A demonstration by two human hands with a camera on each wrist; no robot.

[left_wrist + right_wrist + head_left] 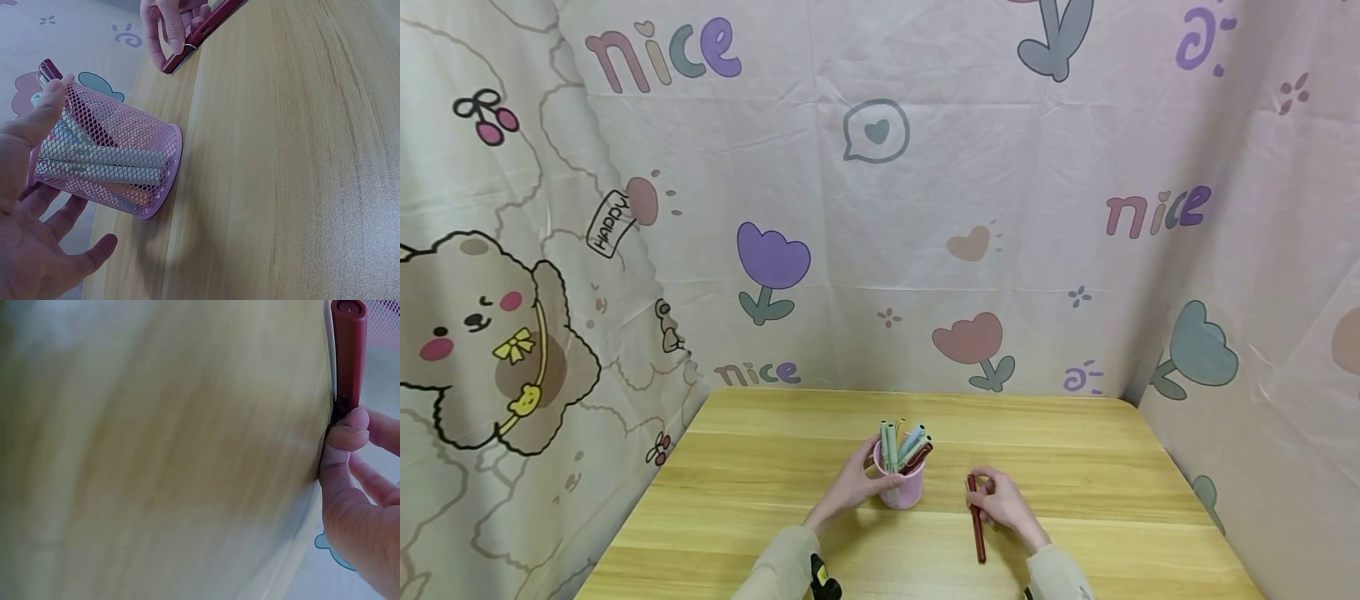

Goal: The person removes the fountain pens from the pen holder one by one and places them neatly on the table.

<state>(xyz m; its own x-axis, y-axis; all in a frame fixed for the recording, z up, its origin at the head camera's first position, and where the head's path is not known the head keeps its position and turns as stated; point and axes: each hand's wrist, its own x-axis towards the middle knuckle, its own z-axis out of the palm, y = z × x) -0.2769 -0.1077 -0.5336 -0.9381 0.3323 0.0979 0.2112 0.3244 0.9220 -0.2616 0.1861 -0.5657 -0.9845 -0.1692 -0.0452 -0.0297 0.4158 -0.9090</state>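
Note:
A pink mesh pen holder [904, 497] stands on the table with several pens [891, 448] upright in it, pale green, blue, yellow and dark red. My left hand [852, 483] holds the holder from its left side. In the left wrist view, the thumb lies at the rim of the pen holder [119, 134] and the other fingers reach round the far side. To the right of it, my right hand [1004, 503] pinches a dark red pen [978, 535] with a clip. Close up in the right wrist view, thumb and fingertips grip that red pen [350, 359] near the tabletop.
The wooden table [760, 442] stretches around both hands. Behind it and along the sides hangs a pale cloth [880, 217] printed with flowers, words and a cartoon bear [490, 333].

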